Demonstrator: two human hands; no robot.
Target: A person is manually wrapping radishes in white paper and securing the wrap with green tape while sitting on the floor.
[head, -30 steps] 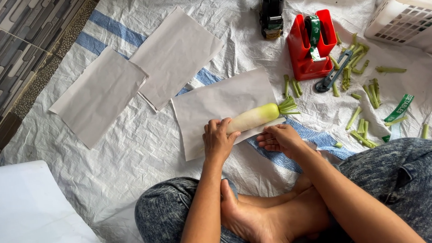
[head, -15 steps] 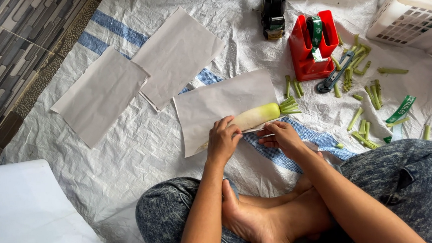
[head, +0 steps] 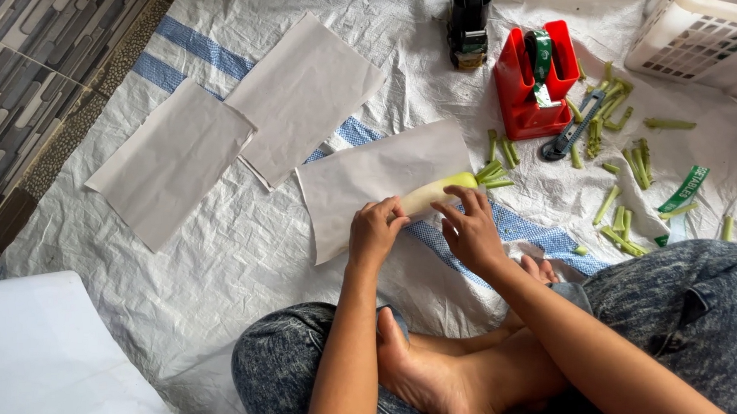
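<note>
Mid-wrap: left hand (head: 375, 231) and right hand (head: 470, 227) roll the paper sheet (head: 380, 180) over a white radish (head: 437, 193), centre of the woven mat (head: 221, 238). Fingers curled onto the paper edge, stalk end left exposed. Next likely needs an even, tight roll.

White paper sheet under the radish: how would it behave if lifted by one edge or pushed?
The paper sheet looks thin and flat, so it would probably flop and feel very light. Pushed, it would likely slide or crease on the wrinkled woven mat. The left hand and right hand curl it over the radish, so it seems to bend easily.
</note>
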